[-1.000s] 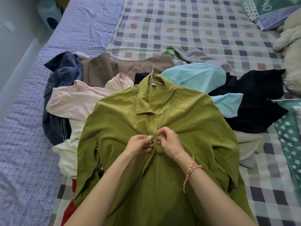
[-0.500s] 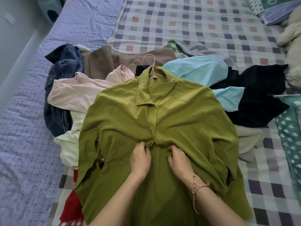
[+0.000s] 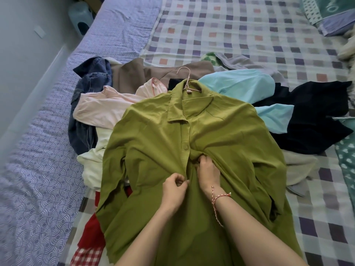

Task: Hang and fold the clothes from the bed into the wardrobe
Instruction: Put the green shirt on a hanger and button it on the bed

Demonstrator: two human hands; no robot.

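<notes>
Evidently mid-buttoning: left grip (image 3: 173, 189) and right grip (image 3: 208, 169) both pinch the olive-green collared shirt (image 3: 221, 131) at its placket; the next button needs aligning.

Pale grey wall (image 3: 23, 54) in the upper left; the bed (image 3: 124, 25) carries a purple patterned sheet (image 3: 38, 169) at left, a checked blanket (image 3: 240, 25) upper right.
</notes>
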